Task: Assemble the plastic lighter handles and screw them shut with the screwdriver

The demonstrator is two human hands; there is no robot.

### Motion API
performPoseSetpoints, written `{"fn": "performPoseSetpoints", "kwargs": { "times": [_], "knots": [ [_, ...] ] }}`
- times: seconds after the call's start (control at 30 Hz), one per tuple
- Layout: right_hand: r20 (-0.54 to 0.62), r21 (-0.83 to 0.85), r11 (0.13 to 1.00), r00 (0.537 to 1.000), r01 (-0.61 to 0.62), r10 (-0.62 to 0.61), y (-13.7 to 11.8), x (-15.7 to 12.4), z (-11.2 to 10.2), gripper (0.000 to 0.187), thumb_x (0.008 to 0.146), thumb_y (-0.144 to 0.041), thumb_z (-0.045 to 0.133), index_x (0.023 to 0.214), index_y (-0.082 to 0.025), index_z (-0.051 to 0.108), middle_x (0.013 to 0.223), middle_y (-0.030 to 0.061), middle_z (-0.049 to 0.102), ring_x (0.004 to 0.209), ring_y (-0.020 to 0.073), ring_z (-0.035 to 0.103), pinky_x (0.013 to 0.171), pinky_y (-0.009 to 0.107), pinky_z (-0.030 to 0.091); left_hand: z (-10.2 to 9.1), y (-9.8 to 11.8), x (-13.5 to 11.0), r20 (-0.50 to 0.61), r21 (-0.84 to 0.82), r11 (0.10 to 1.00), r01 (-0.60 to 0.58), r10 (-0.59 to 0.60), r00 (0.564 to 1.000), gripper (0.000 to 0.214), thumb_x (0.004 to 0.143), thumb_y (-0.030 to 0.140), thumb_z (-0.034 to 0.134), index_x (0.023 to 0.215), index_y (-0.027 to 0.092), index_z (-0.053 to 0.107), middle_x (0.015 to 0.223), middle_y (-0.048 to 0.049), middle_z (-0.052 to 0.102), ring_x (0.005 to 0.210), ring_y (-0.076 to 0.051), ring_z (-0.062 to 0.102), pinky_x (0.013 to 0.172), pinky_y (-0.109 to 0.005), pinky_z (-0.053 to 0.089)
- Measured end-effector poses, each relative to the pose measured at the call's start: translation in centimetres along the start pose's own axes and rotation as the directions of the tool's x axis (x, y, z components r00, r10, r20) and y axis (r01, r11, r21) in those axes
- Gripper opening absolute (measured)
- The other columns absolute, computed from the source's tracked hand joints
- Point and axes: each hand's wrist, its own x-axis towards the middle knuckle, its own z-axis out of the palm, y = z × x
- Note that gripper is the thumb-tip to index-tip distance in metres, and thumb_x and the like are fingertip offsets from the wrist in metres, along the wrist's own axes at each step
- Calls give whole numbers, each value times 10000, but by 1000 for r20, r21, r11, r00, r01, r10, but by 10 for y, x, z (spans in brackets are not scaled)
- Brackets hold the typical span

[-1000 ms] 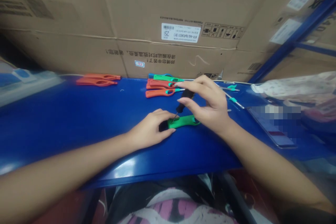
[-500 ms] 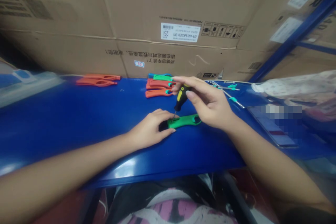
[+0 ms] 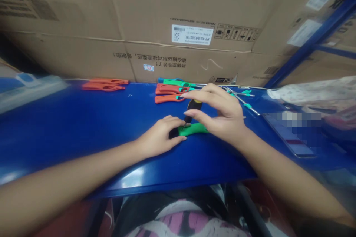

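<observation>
Green lighter casing (image 3: pixel 193 129) lies flat on the blue worktop (image 3: pixel 83 126), just in front of the person, its long axis running left to right. Going from the left: two orange casings (image 3: pixel 104 84) lie well apart at the far edge of the worktop, against the big cardboard box (image 3: pixel 139 26). The left hand (image 3: pixel 160 137) is closed down over the dark left end of the green casing, pinning it to the worktop. Above the casing, the small screwdriver (image 3: pixel 191 109) stands nearly upright with its tip at the casing's left part, right beside the left fingertips. The right hand (image 3: pixel 222 113) grips the screwdriver's black handle between thumb and fingers, arched over the casing's right half. Behind them a stack of orange and green lighters (image 3: pixel 172 90) waits; metal rods with teal collars (image 3: pixel 244 98) lie to the right, then a phone (image 3: pixel 289 133). Judging by this, the screw work on this casing is under way, with several more pieces yet to be handled.
</observation>
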Motion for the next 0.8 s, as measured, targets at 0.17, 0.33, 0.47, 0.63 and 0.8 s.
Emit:
{"fn": "performPoseSetpoints", "kwargs": {
  "times": [0.17,0.33,0.47,0.63,0.8],
  "knots": [
    [122,68,998,992,-12,3,0,0,1,429,1010,-182,479,1433,-222,541,1259,84,704,1148,210,645,1041,422,509,0,1,1,6,-3,1000,-5,5,1000,323,885,249,727,1198,180,685,1105,-77,725,1037,-234,664,964,-393,518],
    [34,-27,1000,999,-9,10,0,-1,2,316,932,-224,658,1248,-241,674,1112,51,744,959,191,661,922,378,559,0,0,2,9,-13,1000,21,-21,1000,273,872,241,737,1137,189,697,1123,-75,723,1054,-242,662,958,-394,520],
    [82,120,991,995,-62,53,4,-4,4,445,993,-186,527,1436,-226,529,1358,99,644,1161,210,634,1007,419,530,-1,2,2,9,-6,1000,4,-4,1000,314,890,253,724,1195,193,683,1110,-73,724,1048,-235,662,971,-396,516],
    [81,172,983,995,-70,57,5,-2,4,382,930,-185,643,1304,-260,643,1176,60,728,1031,212,669,960,432,556,0,1,2,10,-1,1000,20,-20,1000,307,869,242,743,1169,200,695,1098,-70,729,1041,-245,668,953,-405,528],
    [46,124,992,999,-13,7,0,-1,4,368,961,-195,594,1323,-242,640,1221,88,689,1117,217,641,1004,430,540,0,0,2,3,-8,1000,25,-25,1000,267,870,255,740,1128,199,702,1102,-72,726,1035,-245,672,947,-402,532]
  ]
}}
